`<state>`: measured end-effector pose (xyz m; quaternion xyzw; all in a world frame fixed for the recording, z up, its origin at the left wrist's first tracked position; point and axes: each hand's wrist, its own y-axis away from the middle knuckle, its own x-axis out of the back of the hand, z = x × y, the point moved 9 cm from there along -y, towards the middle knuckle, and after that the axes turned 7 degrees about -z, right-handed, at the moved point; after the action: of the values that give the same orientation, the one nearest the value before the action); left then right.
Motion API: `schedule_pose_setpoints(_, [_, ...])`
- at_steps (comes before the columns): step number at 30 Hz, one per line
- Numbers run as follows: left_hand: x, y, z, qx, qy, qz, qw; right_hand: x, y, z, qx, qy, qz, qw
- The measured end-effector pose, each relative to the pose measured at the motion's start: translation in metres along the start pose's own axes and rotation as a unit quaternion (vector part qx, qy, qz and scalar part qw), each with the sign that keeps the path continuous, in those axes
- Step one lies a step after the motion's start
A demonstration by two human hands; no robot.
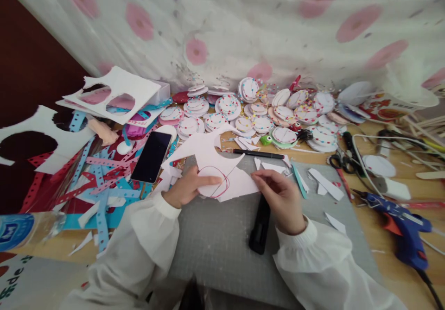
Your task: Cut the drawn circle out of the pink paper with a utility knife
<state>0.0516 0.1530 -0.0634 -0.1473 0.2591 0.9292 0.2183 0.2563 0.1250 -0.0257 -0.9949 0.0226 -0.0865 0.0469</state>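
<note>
Now the left hand point(185, 187) grips the white paper point(241, 184), thumb on top; the right hand point(283, 199) pinches its edge. Together they seemingly steady it, red outline point(228, 183) upward.

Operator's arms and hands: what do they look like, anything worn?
Loose, plain white long sleeves with soft folds, gathered at the wrists into narrow white cuffs. The left hand and right hand are bare: no gloves, rings or watch visible. No cables or printed markings show on either arm.
</note>
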Motion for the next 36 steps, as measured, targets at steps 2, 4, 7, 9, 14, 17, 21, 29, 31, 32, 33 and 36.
schedule_pose_setpoints(2, [-0.003,-0.001,-0.011,0.022,-0.005,-0.023,0.999,-0.005,0.0,0.004,-0.027,-0.022,-0.022,0.999])
schedule_pose_setpoints(4, [-0.003,-0.001,-0.017,0.024,-0.001,-0.025,0.999,-0.017,0.001,0.009,-0.07,-0.054,-0.076,0.993])
schedule_pose_setpoints(7, [-0.003,0.0,-0.019,0.013,-0.002,-0.025,1.0,-0.039,0.009,0.017,-0.133,-0.066,-0.177,0.973])
schedule_pose_setpoints(9, [-0.005,0.0,-0.018,0.009,-0.013,-0.032,0.999,-0.044,0.013,0.021,-0.155,-0.059,-0.203,0.965])
schedule_pose_setpoints(14, [-0.007,0.002,-0.015,0.006,-0.029,-0.013,0.999,-0.048,0.018,0.024,-0.174,-0.102,-0.213,0.956])
schedule_pose_setpoints(17, [-0.01,0.003,-0.017,0.018,0.001,-0.02,1.0,-0.05,0.02,0.024,-0.19,-0.159,-0.212,0.945])
schedule_pose_setpoints(21, [-0.012,0.003,-0.016,0.011,0.023,-0.042,0.999,-0.052,0.022,0.023,-0.216,-0.216,-0.195,0.932])
schedule_pose_setpoints(29, [-0.044,0.009,-0.016,-0.004,0.086,-0.159,0.984,-0.066,0.028,0.008,-0.203,-0.315,-0.224,0.9])
schedule_pose_setpoints(31, [-0.055,0.013,-0.016,-0.002,0.102,-0.198,0.975,-0.067,0.028,0.002,-0.181,-0.323,-0.237,0.898])
schedule_pose_setpoints(32, [-0.057,0.014,-0.016,-0.004,0.105,-0.202,0.974,-0.065,0.028,0.001,-0.171,-0.318,-0.235,0.903])
schedule_pose_setpoints(33, [-0.056,0.014,-0.016,-0.007,0.105,-0.194,0.975,-0.063,0.028,0.0,-0.161,-0.311,-0.227,0.909])
schedule_pose_setpoints(36, [-0.049,0.011,-0.015,-0.024,0.101,-0.163,0.981,-0.056,0.029,0.003,-0.134,-0.284,-0.196,0.929])
